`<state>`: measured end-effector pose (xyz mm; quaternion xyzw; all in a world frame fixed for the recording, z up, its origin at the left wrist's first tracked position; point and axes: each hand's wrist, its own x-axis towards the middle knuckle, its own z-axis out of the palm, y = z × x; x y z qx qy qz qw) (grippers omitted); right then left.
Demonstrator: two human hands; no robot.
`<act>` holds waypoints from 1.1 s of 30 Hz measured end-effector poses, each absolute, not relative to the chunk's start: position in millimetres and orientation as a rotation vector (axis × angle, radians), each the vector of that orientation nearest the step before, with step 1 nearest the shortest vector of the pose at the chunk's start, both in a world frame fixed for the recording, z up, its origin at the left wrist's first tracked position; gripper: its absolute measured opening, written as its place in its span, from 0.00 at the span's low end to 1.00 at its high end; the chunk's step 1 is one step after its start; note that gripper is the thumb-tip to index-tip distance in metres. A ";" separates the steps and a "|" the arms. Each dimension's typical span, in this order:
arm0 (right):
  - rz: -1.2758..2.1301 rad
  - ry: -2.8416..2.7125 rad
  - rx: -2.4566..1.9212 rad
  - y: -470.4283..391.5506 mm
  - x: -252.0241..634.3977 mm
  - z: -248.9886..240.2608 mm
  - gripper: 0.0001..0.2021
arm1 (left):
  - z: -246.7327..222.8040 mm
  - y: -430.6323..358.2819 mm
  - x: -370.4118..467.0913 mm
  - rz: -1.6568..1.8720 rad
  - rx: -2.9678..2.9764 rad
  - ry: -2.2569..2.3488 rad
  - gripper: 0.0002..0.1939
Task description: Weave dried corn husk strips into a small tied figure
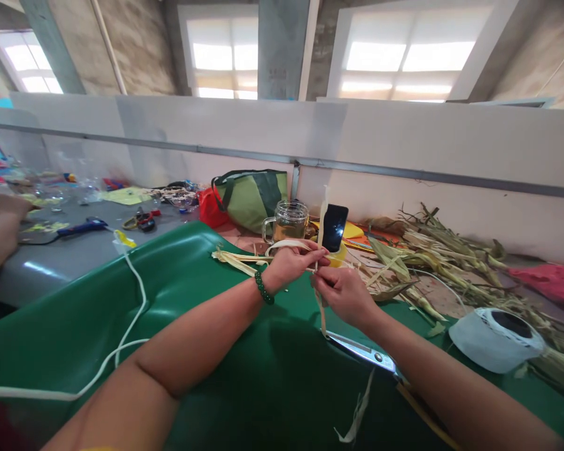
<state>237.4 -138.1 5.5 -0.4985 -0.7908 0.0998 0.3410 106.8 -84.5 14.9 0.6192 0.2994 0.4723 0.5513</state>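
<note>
My left hand, with a green bead bracelet on its wrist, pinches a pale husk strip that rises upright between the hands. Close beside it on the right, my right hand is closed on the same husk work, just below the left fingertips. The strip's lower end hangs beneath the hands toward the scissors, which lie on the green cover under my right forearm. Left of my left hand lies a bundle of pale husk strips. The fingers hide the crossing of the strips.
Behind the hands stand a glass mug, a phone and a green bag. Dried husks and a white roll lie at right. A glue gun, a white cord and another person's arm are at left.
</note>
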 end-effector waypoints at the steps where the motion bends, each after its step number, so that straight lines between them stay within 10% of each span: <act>1: 0.162 -2.075 -1.350 -138.8 235.2 4.1 0.17 | 14.2 -83.7 107.3 1.106 1.420 0.715 0.11; 7: -0.066 -2.271 -1.630 -137.5 237.3 11.3 0.12 | 17.1 -83.6 107.0 1.044 1.336 0.740 0.13; 18: 0.700 -2.567 -1.377 -147.1 274.6 50.4 0.23 | 22.2 -69.8 97.2 1.272 1.223 0.713 0.20; 25: -0.124 -1.883 -1.196 -131.4 278.1 40.0 0.15 | 24.4 -80.4 96.7 1.055 1.380 0.607 0.22; 33: 0.408 -1.898 -1.182 -122.0 284.1 36.9 0.13 | 26.9 -91.9 98.9 0.972 1.649 0.615 0.15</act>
